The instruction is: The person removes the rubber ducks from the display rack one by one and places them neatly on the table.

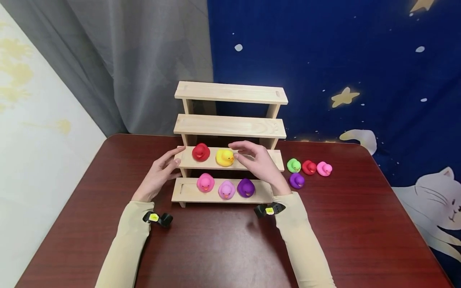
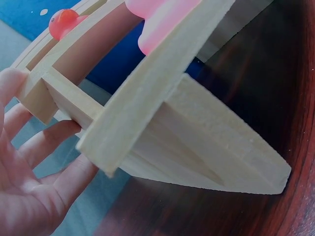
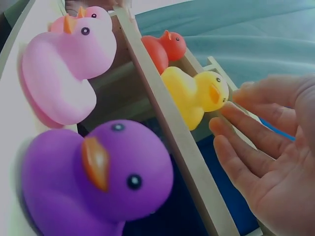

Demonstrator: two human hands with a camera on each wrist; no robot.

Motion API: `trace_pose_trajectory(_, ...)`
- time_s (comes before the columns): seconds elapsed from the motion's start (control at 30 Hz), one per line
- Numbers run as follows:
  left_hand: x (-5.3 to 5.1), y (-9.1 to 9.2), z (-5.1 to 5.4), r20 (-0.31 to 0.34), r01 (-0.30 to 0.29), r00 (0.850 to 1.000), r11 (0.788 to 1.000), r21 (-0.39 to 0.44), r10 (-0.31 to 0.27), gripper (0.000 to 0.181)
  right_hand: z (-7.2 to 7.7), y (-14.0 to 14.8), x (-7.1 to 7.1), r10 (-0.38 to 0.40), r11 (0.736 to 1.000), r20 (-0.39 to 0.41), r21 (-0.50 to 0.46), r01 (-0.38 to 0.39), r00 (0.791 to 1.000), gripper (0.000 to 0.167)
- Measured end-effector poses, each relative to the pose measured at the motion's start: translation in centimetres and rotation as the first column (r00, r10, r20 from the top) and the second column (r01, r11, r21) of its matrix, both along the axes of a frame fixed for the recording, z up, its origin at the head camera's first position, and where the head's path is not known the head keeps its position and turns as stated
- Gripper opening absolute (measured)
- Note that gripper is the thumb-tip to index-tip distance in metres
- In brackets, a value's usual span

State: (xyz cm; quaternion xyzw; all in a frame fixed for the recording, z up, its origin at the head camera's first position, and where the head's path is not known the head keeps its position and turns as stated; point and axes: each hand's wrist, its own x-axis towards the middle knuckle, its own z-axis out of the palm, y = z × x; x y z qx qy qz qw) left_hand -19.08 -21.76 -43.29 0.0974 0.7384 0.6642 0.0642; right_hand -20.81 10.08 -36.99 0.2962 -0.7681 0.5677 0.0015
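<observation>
A yellow rubber duck sits on the second step from the bottom of a wooden stepped rack, right of a red duck. Beside the yellow duck is my right hand, fingers parted and holding nothing; in the right wrist view its fingertips are close to the duck's beak. My left hand rests its fingers against the left end of that same step. On the bottom step sit a pink duck, a light purple duck and a dark purple duck.
On the table, right of the rack, are a green duck, a small red duck, a small pink duck and a small purple duck. Behind the rack hang a grey curtain and a blue one.
</observation>
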Motion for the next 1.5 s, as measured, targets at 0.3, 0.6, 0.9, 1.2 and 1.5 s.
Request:
trace_pose_trajectory(0.3, 0.1, 0.1, 0.0, -0.004, 0.002, 1.0, 1.0, 0.001, -0.002, 0.05, -0.7, -0.7, -0.3, 0.059, 0.998, 0.011, 0.028, -0.059, 0.998, 0.032)
trace_pose_trajectory(0.6, 0.0, 0.0, 0.0, 0.0, 0.005, 1.0, 1.0, 0.001, -0.005, 0.05, 0.0, -0.6, 0.3, 0.044, 0.998, 0.0, 0.055, -0.044, 0.999, 0.031)
trace_pose_trajectory(0.9, 0.1, 0.1, -0.1, -0.003, -0.003, 1.0, 1.0, 0.003, 0.003, 0.049, 2.7, -0.1, 2.4, 0.04, 0.996, 0.003, 0.083, -0.04, 0.999, 0.028)
trace_pose_trajectory(1.2, 0.0, 0.0, 0.0, 0.007, 0.006, 1.0, 1.0, 0.001, -0.006, 0.05, 2.3, 1.0, 2.9, 0.022, 0.999, 0.031, 0.027, -0.023, 0.999, 0.03)
trace_pose_trajectory(1.5, 0.1, 0.0, -0.1, 0.004, 0.011, 1.0, 1.0, 0.003, -0.011, 0.05, -0.6, 3.2, 1.2, -0.026, 1.0, 0.006, 0.012, 0.026, 1.0, 0.032)
